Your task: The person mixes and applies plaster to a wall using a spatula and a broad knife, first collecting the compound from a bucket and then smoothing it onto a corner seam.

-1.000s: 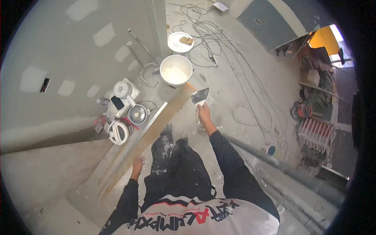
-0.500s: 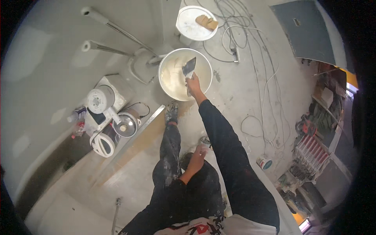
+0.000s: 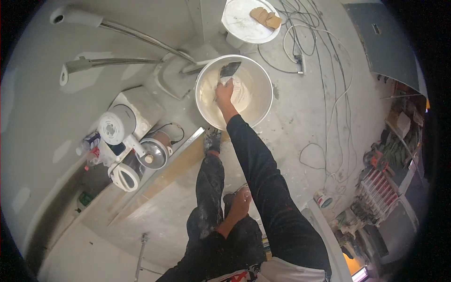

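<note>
- Ahead of me: brown cardboard [image 3: 260, 16] on the right edge of a white lid [image 3: 236, 19]
- Right of me: looped cables [image 3: 300, 29] on the floor [image 3: 296, 122]
- Left of me: a glass-lidded pot [image 3: 155, 151] near the floor's left edge

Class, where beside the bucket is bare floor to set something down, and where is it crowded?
Bare floor: right of the bucket, bordered by the right sleeve and the cables. Crowded: lower left, where a lidded pot and white appliance stand by the wall; and far right, around the ribbed rack.
</note>
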The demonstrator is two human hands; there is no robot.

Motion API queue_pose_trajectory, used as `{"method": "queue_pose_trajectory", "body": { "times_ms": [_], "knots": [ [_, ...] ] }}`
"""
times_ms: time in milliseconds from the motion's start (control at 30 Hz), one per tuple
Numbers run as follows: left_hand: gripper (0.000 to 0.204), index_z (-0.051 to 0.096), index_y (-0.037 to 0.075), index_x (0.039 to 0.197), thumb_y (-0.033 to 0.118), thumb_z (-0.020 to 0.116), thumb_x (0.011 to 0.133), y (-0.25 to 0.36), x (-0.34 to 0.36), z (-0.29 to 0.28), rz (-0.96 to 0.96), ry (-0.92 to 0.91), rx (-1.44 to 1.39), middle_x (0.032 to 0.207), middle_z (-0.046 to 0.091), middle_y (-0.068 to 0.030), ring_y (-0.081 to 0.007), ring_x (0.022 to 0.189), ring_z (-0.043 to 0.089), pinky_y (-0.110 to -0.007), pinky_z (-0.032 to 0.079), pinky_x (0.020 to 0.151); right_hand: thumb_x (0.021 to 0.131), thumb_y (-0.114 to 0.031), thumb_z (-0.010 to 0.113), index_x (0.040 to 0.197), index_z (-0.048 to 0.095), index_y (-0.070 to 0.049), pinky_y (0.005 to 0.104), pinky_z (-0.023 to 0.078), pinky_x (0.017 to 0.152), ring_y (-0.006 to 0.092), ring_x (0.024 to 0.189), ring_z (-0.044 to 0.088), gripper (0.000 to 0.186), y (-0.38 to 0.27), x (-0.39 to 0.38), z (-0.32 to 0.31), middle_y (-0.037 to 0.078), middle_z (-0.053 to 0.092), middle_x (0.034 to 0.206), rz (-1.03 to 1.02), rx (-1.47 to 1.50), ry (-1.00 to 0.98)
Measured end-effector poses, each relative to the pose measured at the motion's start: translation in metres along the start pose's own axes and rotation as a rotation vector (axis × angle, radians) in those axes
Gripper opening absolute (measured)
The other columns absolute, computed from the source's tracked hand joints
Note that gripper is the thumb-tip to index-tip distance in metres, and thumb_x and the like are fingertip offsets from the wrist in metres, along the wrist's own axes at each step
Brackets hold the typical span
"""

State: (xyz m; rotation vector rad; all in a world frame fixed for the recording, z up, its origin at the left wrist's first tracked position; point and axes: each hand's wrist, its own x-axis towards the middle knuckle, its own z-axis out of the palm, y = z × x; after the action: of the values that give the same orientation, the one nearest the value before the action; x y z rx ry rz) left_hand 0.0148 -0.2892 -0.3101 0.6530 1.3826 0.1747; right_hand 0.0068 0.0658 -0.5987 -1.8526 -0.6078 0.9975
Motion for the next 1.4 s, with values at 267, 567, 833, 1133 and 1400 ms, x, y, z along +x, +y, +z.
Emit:
{"method": "queue_pose_trajectory", "body": {
  "times_ms": [267,567,833,1133,1400],
  "knots": [
    [0.03,0.049,0.005,0.125,0.012,0.049,0.096,0.0,0.008,-0.015,0.06,0.052,-0.122,0.103,0.066,-0.0176,-0.0301,0.092,0.065,-0.041,0.05,0.082,0.08,0.001,0.055,0.12,0.053,0.008,0.0394,0.047,0.087,0.0353,0.1,0.063,0.04,-0.031,-0.032,0.012,0.027,0.064,0.105,0.016,-0.219,-0.209],
    [0.026,0.046,0.005,0.118,0.026,0.04,0.103,-0.003,0.022,-0.005,0.15,0.01,-0.226,0.097,0.059,-0.0091,-0.0208,0.081,0.057,-0.039,0.048,0.075,0.079,0.004,0.053,0.126,0.054,0.004,0.0371,0.045,0.094,0.0332,0.108,0.062,0.047,-0.02,-0.017,-0.025,0.025,0.064,0.113,-0.163,-0.34,-0.603],
    [0.021,0.045,0.009,0.12,0.021,0.046,0.102,-0.008,0.039,-0.004,-0.124,0.041,-0.722,0.109,0.063,-0.0092,-0.017,0.09,0.059,-0.033,0.049,0.079,0.071,0.009,0.05,0.125,0.054,0.005,0.0401,0.043,0.1,0.0397,0.114,0.058,0.054,-0.03,0.007,-0.057,0.029,0.061,0.118,-0.4,-0.582,-0.949],
    [0.017,0.043,0.009,0.119,0.014,0.044,0.102,-0.005,0.041,0.0,-0.103,0.01,-0.699,0.111,0.062,-0.0093,-0.0177,0.091,0.059,-0.033,0.049,0.079,0.067,0.011,0.048,0.122,0.059,0.001,0.043,0.044,0.098,0.0405,0.114,0.056,0.057,-0.042,0.017,-0.071,0.023,0.061,0.12,-0.507,-0.726,-1.164],
    [0.022,0.048,0.008,0.12,0.017,0.049,0.101,-0.008,0.044,0.004,-0.117,0.041,-0.707,0.109,0.06,-0.0068,-0.0169,0.094,0.06,-0.031,0.05,0.077,0.065,0.008,0.049,0.119,0.062,-0.004,0.0434,0.047,0.094,0.0399,0.109,0.058,0.056,-0.05,0.026,-0.086,0.02,0.063,0.115,-0.572,-0.859,-1.33]
  ]
}}
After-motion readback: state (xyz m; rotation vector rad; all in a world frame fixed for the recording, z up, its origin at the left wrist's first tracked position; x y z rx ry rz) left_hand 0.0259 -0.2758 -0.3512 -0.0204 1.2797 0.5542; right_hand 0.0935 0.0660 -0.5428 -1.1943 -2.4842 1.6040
